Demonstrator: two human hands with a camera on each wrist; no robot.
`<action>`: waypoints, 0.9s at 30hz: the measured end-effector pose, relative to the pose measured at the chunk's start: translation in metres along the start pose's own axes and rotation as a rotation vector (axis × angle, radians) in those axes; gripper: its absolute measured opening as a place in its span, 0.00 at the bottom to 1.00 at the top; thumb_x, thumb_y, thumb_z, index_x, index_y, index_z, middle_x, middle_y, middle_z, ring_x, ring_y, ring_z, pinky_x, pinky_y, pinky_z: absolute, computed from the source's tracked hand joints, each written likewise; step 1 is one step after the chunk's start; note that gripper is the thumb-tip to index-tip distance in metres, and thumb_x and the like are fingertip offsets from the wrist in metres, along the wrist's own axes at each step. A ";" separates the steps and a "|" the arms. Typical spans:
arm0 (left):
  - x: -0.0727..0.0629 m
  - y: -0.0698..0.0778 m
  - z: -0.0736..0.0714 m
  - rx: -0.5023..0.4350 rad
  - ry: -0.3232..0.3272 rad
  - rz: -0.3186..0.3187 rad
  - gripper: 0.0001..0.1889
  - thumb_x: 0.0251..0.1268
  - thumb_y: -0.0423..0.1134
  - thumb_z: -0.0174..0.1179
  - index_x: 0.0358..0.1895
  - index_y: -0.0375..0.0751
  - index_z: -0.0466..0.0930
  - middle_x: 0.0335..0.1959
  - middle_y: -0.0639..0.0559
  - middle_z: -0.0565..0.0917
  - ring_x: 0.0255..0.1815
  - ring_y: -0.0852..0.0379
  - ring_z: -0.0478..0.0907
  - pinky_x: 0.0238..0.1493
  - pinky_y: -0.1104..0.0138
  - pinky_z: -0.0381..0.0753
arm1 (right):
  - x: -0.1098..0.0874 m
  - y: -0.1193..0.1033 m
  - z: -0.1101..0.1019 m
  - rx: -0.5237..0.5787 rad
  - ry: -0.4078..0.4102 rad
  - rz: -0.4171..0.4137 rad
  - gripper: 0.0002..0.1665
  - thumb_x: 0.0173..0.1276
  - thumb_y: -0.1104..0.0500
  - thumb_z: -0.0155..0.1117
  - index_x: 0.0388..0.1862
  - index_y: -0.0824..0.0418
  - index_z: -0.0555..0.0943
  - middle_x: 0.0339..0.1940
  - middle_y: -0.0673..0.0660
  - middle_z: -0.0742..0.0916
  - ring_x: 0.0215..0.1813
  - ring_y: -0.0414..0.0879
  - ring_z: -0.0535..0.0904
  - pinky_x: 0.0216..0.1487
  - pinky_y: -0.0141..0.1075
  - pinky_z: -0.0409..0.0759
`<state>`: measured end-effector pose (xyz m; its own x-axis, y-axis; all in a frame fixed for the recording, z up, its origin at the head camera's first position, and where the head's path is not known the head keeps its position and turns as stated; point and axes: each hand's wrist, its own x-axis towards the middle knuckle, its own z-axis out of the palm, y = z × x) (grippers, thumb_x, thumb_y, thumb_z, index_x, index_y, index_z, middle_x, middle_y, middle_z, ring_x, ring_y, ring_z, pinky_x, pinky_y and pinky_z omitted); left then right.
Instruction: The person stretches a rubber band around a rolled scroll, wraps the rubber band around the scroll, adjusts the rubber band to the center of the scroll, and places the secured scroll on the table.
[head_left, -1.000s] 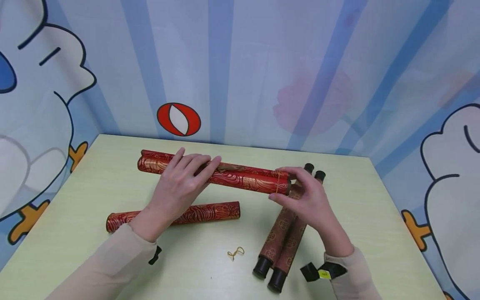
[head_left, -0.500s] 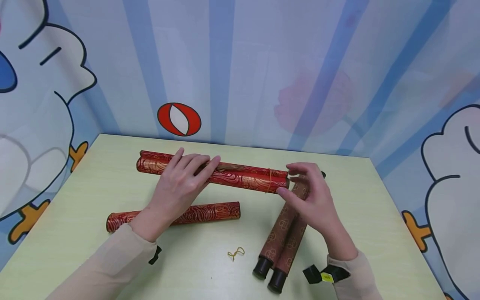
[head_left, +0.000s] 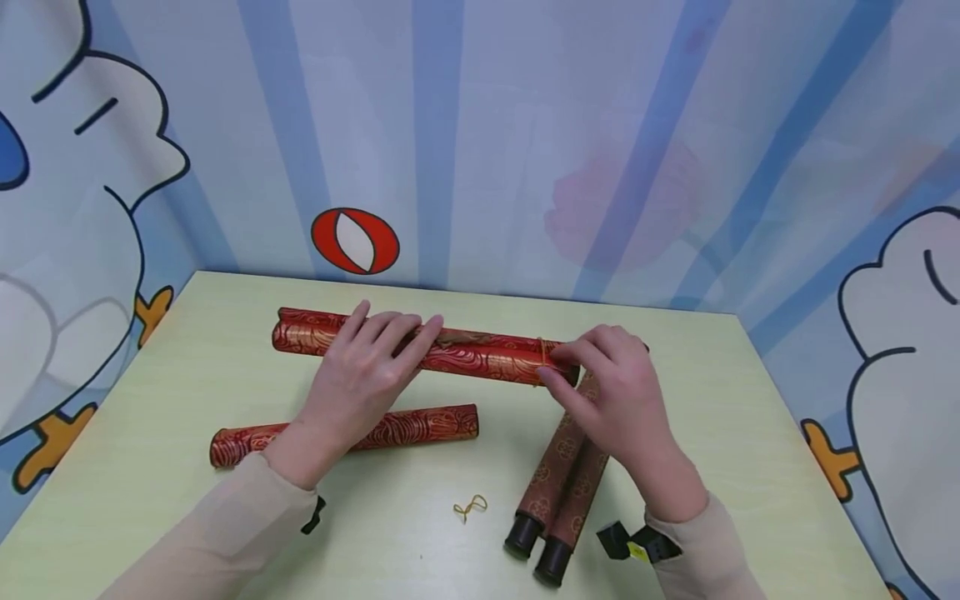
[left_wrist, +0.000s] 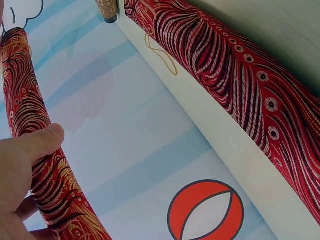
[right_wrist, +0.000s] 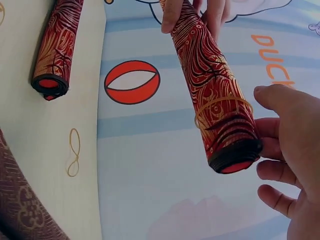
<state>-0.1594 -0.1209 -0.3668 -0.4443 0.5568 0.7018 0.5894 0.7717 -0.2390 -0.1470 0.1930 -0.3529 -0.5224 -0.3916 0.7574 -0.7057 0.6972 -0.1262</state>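
My left hand grips a red and gold patterned roll around its middle, holding it up over the table. In the left wrist view the thumb presses along its side. A thin yellow rubber band circles the roll near its right end. Beside that end is my right hand, its fingers loosely bent. The right wrist view shows the right thumb close to the band and the fingers by the roll's edge; whether they touch the band is unclear.
A second red roll lies on the table, partly behind the left forearm. Two brown scrolls with black end caps lie side by side at the right. A loose, twisted yellow rubber band lies between. A printed backdrop stands behind.
The right hand drew off the roll's right end, then came back in toward the band. The band sits slightly further left on the roll than before. My left hand keeps its hold.
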 end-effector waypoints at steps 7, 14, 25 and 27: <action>0.000 0.004 0.000 0.020 0.014 0.017 0.28 0.62 0.30 0.78 0.66 0.39 0.85 0.49 0.40 0.88 0.51 0.40 0.86 0.61 0.38 0.84 | 0.009 -0.002 0.005 -0.064 -0.051 -0.048 0.15 0.73 0.50 0.74 0.35 0.62 0.87 0.31 0.56 0.82 0.34 0.56 0.76 0.35 0.52 0.74; -0.002 0.003 0.001 0.022 0.019 0.024 0.28 0.62 0.32 0.79 0.66 0.40 0.85 0.48 0.40 0.88 0.49 0.41 0.87 0.59 0.41 0.87 | 0.011 -0.002 0.013 0.017 -0.051 -0.054 0.08 0.63 0.62 0.81 0.38 0.61 0.89 0.33 0.56 0.84 0.36 0.55 0.77 0.36 0.50 0.74; 0.000 0.003 -0.001 0.027 -0.021 0.031 0.29 0.60 0.39 0.82 0.65 0.41 0.85 0.46 0.43 0.88 0.41 0.44 0.87 0.49 0.54 0.91 | 0.009 -0.003 0.019 0.099 0.047 -0.050 0.15 0.81 0.54 0.64 0.36 0.61 0.88 0.34 0.55 0.85 0.37 0.55 0.76 0.38 0.49 0.69; 0.002 0.004 -0.002 0.025 -0.034 0.019 0.29 0.59 0.40 0.82 0.65 0.41 0.85 0.46 0.43 0.88 0.41 0.44 0.87 0.47 0.54 0.92 | 0.009 -0.007 0.019 0.136 0.067 -0.042 0.20 0.84 0.50 0.60 0.36 0.61 0.88 0.34 0.55 0.85 0.37 0.54 0.76 0.40 0.49 0.70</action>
<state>-0.1563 -0.1175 -0.3650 -0.4562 0.5808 0.6742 0.5806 0.7684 -0.2691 -0.1565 0.1732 -0.3573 -0.4616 -0.3748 0.8041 -0.7869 0.5915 -0.1760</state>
